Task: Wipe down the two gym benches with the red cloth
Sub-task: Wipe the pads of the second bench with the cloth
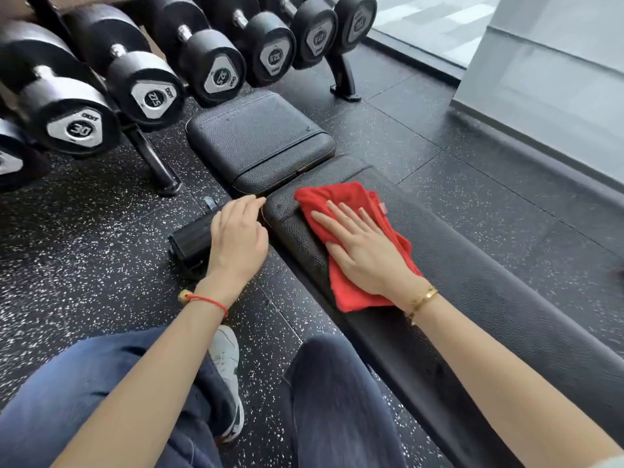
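At the near end of the long desk pad, head view, one entry: your right hand lies flat, fingers straight, pressing the red cloth onto the pad close to the seam with the seat pad. That grip is wide, holding nothing, only pushing down. Your left hand hangs just beside the pad's corner, fingers loosely bent, grip empty; whether the fingertips touch the edge, you cannot tell.

Step in hand, by judgement: wiping the first desk, at the upper end of its long pad. Next move calls for steady flat pressure and long strokes down the pad toward you, then the seat pad beyond the seam.

Count:
- red cloth, one, folded, under your right palm
- desks in view, one, in two pads; the second is not seen
- dumbbells on the rack behind, seven at least, partly cut off
- hands, two; wrist bands, one each
- shoe, one, on the speckled floor
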Available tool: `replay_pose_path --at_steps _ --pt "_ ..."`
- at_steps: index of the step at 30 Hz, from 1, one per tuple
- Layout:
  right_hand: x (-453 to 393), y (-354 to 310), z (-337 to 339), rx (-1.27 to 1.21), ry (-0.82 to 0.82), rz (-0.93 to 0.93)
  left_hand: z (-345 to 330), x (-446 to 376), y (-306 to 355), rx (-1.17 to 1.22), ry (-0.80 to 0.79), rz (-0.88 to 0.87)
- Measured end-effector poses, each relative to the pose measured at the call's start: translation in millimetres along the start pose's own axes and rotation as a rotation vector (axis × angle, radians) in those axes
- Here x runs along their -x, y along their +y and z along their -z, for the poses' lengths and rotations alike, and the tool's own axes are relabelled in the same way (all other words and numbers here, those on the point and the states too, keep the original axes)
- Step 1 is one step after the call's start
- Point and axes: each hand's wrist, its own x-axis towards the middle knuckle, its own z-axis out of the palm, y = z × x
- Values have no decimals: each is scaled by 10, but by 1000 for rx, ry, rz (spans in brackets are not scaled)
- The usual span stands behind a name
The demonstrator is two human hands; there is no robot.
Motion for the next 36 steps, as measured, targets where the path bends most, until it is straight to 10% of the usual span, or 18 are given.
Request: replay_pose_path --at_steps 36 --pt "216 427 158 64 57 -300 -464 -210 735 134 26 -142"
